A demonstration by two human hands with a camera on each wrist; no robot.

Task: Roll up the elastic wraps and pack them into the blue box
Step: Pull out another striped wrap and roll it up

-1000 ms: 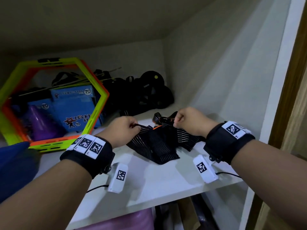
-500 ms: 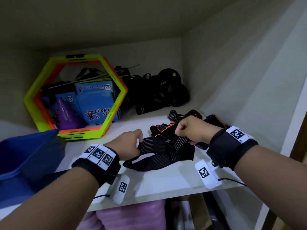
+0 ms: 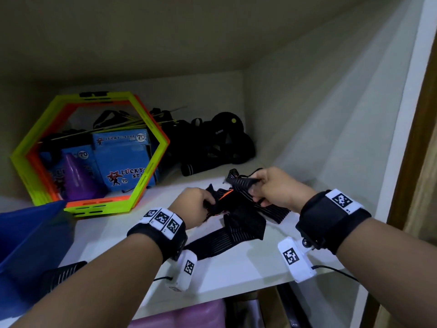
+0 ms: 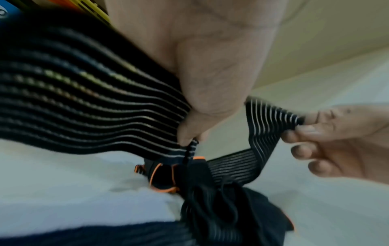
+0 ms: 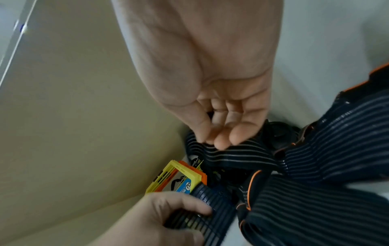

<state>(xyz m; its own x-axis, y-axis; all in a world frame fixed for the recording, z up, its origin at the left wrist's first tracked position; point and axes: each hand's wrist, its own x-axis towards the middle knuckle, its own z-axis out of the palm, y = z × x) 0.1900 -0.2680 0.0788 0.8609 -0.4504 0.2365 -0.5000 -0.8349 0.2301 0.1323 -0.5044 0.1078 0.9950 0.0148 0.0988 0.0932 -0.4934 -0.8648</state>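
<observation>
Wraps (image 3: 238, 218): black, grey-striped, tangled

head view downward over the shelf (image 3: 236, 268) — wrist views close, sharing the wraps (image 3: 238, 216)

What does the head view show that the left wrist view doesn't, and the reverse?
Head view only: the blue box at the shelf's left edge, the hexagonal frames with blue cartons inside, and a black gear pile at the back.

Left wrist view only: the right hand's fingers pinching the striped strap's end, seen close up, and orange-trimmed pieces beneath.

Both: the left hand and right hand gripping the tangled elastic wraps on the white shelf.
</observation>
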